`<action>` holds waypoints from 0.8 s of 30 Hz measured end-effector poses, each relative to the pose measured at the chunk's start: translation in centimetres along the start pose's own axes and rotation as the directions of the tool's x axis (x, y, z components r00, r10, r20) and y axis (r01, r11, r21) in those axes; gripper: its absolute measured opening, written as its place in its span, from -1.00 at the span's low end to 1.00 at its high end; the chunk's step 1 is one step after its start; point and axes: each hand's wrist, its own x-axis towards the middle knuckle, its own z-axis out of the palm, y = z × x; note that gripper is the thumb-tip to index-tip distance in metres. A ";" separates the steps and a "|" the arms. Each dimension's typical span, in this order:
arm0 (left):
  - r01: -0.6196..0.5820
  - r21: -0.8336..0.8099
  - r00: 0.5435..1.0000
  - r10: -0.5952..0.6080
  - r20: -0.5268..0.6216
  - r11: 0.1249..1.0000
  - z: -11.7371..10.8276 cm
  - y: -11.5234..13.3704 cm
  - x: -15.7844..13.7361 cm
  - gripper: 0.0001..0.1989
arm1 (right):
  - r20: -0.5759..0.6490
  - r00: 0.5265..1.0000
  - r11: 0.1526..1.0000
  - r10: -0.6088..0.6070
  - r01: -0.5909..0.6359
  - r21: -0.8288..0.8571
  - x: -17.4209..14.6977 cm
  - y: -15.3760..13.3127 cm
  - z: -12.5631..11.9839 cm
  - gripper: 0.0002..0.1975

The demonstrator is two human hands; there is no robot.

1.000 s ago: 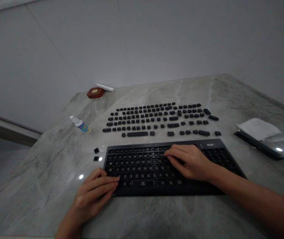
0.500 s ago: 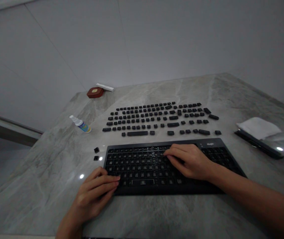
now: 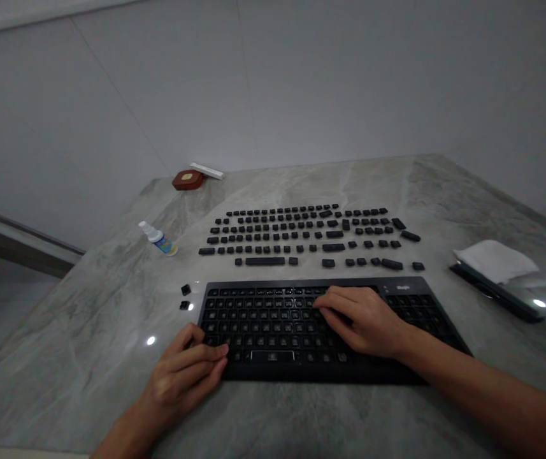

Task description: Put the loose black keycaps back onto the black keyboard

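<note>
A black keyboard [image 3: 397, 375] with its keycaps off lies flat in front of me, bare switch spots showing across it. My left hand [image 3: 184, 370] rests at its lower left corner, fingers drawn together and gripping that corner. Over the upper middle of the keys, my right hand [image 3: 359, 319] has thumb and fingertips pinched together, touching the key area. Whatever is between those fingertips, if anything, is hidden. Beyond the keyboard, loose black keycaps lie in rows, among them a long spacebar keycap [image 3: 265, 261]. Two small black keycaps [image 3: 185, 289] sit left of the keyboard.
A white spray bottle [image 3: 162, 242] with a blue and yellow label stands on the left. At the back left are a reddish-brown case [image 3: 188, 180] and a white strip [image 3: 207, 171]. On the right, a white cloth [image 3: 497, 260] lies against a dark elongated object [image 3: 497, 293].
The camera view has tilted slightly, so the table sits a little lower. Both hands keep nearly the same places on the keyboard; the right fingertips remain pinched.
</note>
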 end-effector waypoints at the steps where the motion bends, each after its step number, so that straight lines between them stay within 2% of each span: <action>1: -0.007 0.001 1.000 0.007 0.000 1.000 -0.1 0.1 0.0 -0.82 | 0.002 1.000 1.000 -0.002 0.002 0.001 0.0 0.0 0.0 -0.83; 4: -0.031 0.005 0.999 0.032 -0.043 0.999 -0.6 0.2 0.3 -0.82 | 0.003 1.000 1.000 -0.003 0.003 -0.004 -0.1 0.0 0.0 -0.83; 5: 0.006 0.024 0.995 -0.004 -0.101 1.000 -0.9 0.2 0.4 -0.82 | 0.002 1.000 1.000 -0.002 0.002 -0.006 -0.1 0.0 0.0 -0.83; 6: 0.093 0.060 0.981 -0.081 -0.178 0.994 -1.2 -0.1 0.4 -0.83 | 0.001 1.000 1.000 -0.001 0.001 -0.008 -0.1 0.0 0.0 -0.83; 7: 0.222 0.103 0.946 -0.189 -0.264 0.970 -1.4 -0.5 0.4 -0.85 | -0.001 1.000 1.000 0.001 -0.001 -0.008 -0.1 0.0 0.0 -0.83; 8: 0.396 0.155 0.878 -0.324 -0.351 0.905 -1.6 -1.1 0.4 -0.88 | -0.002 1.000 1.000 0.003 -0.003 -0.006 -0.1 0.0 0.1 -0.83; 9: 0.573 0.218 0.790 -0.461 -0.405 0.790 -1.8 -1.9 0.3 -0.81 | -0.004 1.000 1.000 0.004 -0.004 -0.003 -0.1 0.0 0.1 -0.82; 10: 0.679 0.271 0.724 -0.560 -0.403 0.683 -1.9 -2.8 0.2 -0.58 | -0.005 1.000 1.000 0.005 -0.005 0.000 -0.1 -0.1 0.1 -0.82; 11: 0.717 0.322 0.696 -0.617 -0.368 0.618 -1.9 -3.8 0.2 -0.40 | -0.003 1.000 1.000 0.008 -0.008 0.002 -0.1 -0.1 0.1 -0.82; 12: 0.728 0.370 0.681 -0.667 -0.303 0.576 -1.9 -4.8 0.1 -0.31 | 0.001 1.000 1.000 0.010 -0.010 0.002 -0.1 -0.1 0.1 -0.82; 13: 0.717 0.415 0.680 -0.693 -0.240 0.560 -1.8 -5.8 0.1 -0.32 | 0.002 1.000 1.000 0.010 -0.010 0.001 -0.1 -0.1 0.1 -0.82; 15: 0.629 0.421 0.752 -0.648 -0.117 0.654 -1.7 -7.4 0.0 -0.43 | 0.001 1.000 1.000 0.011 -0.011 -0.009 -0.2 -0.1 0.1 -0.81; 17: 0.561 0.385 0.817 -0.564 -0.118 0.733 -1.5 -8.6 -0.1 -0.47 | -0.001 1.000 1.000 0.017 -0.017 -0.019 -0.2 0.0 0.1 -0.81; 18: 0.545 0.384 0.833 -0.534 -0.147 0.745 -1.5 -8.9 -0.2 -0.49 | -0.001 1.000 1.000 0.021 -0.021 -0.022 -0.2 0.1 0.1 -0.80; 21: 0.507 0.403 0.861 -0.471 -0.193 0.762 -1.5 -9.5 -0.6 -0.54 | 0.012 0.999 0.999 0.040 -0.040 -0.021 -0.2 0.1 0.1 -0.80; 24: 0.494 0.458 0.858 -0.500 -0.119 0.739 -1.5 -9.5 -0.9 -0.58 | 0.027 0.998 0.998 0.053 -0.052 -0.030 0.0 0.1 0.1 -0.79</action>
